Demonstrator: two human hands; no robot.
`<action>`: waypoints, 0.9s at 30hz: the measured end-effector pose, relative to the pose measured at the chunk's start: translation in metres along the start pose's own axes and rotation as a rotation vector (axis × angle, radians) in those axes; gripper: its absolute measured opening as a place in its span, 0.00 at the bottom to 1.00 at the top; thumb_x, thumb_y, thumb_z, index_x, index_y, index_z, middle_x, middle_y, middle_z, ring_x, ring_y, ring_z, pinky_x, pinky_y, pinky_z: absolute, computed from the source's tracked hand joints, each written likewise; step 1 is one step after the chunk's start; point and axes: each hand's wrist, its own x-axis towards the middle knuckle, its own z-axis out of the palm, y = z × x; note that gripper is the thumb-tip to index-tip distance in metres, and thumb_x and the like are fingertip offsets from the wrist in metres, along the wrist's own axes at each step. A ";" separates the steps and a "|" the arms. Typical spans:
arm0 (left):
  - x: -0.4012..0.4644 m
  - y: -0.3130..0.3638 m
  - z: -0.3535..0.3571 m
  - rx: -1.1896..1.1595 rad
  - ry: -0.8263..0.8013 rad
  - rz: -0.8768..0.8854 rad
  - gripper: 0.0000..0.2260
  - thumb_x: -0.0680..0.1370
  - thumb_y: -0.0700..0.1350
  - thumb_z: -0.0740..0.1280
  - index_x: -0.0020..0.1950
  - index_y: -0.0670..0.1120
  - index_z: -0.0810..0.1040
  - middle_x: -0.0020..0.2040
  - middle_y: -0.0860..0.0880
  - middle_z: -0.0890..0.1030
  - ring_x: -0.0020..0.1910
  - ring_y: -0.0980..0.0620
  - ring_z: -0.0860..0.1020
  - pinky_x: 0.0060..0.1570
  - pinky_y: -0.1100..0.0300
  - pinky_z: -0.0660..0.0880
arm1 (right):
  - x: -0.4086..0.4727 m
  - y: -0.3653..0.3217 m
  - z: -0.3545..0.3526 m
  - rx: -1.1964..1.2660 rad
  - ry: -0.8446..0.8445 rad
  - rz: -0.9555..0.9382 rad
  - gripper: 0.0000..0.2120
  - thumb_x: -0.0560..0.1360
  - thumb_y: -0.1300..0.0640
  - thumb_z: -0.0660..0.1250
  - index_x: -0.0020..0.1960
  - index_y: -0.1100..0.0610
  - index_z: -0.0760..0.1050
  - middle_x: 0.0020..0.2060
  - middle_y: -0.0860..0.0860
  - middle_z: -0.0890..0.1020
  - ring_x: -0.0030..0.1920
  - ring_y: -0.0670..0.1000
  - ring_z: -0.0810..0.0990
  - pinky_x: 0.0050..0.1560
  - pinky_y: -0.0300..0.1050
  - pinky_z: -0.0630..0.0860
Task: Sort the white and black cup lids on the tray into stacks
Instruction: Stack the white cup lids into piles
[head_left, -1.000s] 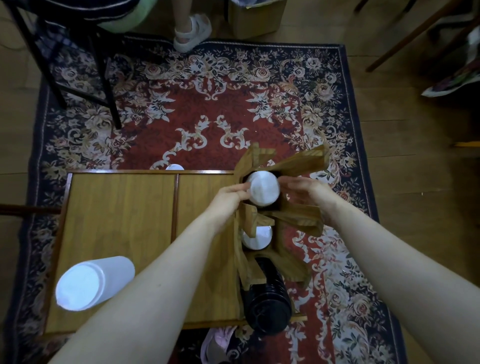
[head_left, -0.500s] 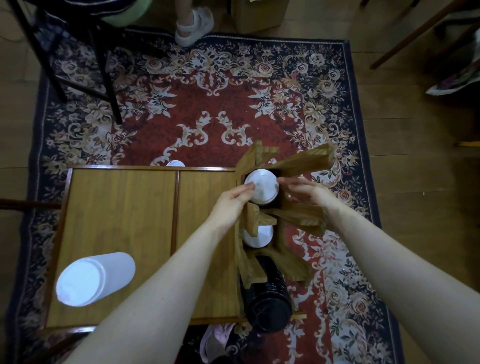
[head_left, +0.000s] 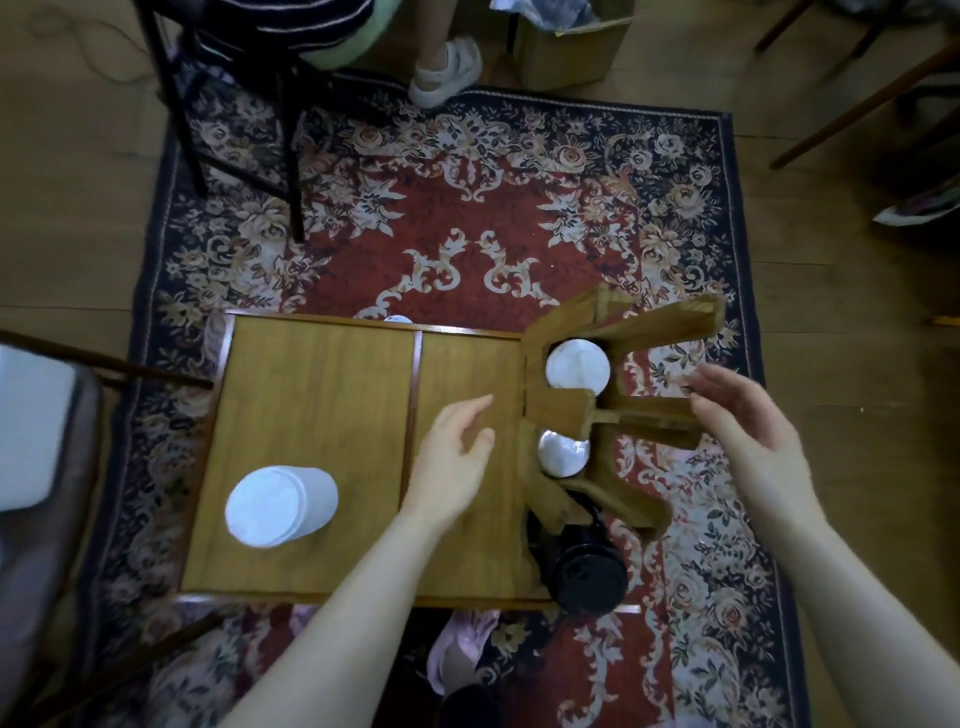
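L grip: our left hand hangs over the tabletop, fingers relaxed & spread, holding nothing; just left of the wooden rack, not touching it.
R grip: our right hand is spread, palm turned inward, empty; just right of the rack's arms, apart from them.
Rack: wooden lid holder w/ slots, on the right end of the tabletop, partly overhanging the rug.
White lids, far slot: white stack sits in the far slot, top lid facing up.
White lids, mid slot: second white stack in the middle slot, lower than the first.
Black lids: black stack in the near slot, at the tabletop's near right corner.
Loose stack: tall white stack lying on its side at the near left of the tabletop, well apart from the rack.
Stray: small white edge peeks past the far rim; can't tell what it is.
Step (our read): between placements, both hands free; rack stacks look settled.
Progress (our read): mostly done; the lying stack looks like the leftover.
Next needs: prob. reach left, wrap fingers round the lying stack w/o letting lids slide apart, keep it squeezed end to end, then bring it to a white slot.
Risk: lids may fan out when lifted sideways.
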 end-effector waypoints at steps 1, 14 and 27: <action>-0.012 -0.006 -0.011 0.045 0.025 0.031 0.18 0.82 0.39 0.64 0.71 0.49 0.74 0.66 0.56 0.72 0.67 0.59 0.71 0.58 0.81 0.62 | -0.017 -0.005 0.008 -0.041 0.016 -0.070 0.17 0.79 0.57 0.64 0.67 0.46 0.73 0.64 0.45 0.77 0.62 0.44 0.76 0.63 0.50 0.74; -0.093 -0.136 -0.186 0.127 0.355 -0.143 0.30 0.78 0.56 0.68 0.78 0.51 0.65 0.78 0.49 0.61 0.77 0.51 0.61 0.74 0.46 0.63 | -0.118 0.009 0.247 0.048 -0.432 0.070 0.36 0.73 0.51 0.74 0.74 0.42 0.59 0.73 0.44 0.65 0.72 0.40 0.63 0.71 0.42 0.63; -0.038 -0.228 -0.218 -0.515 -0.164 -0.470 0.50 0.59 0.64 0.78 0.78 0.58 0.63 0.75 0.55 0.70 0.75 0.53 0.66 0.76 0.47 0.61 | -0.056 0.106 0.374 0.138 -0.654 0.537 0.61 0.54 0.34 0.77 0.79 0.42 0.49 0.79 0.47 0.54 0.77 0.48 0.55 0.76 0.53 0.54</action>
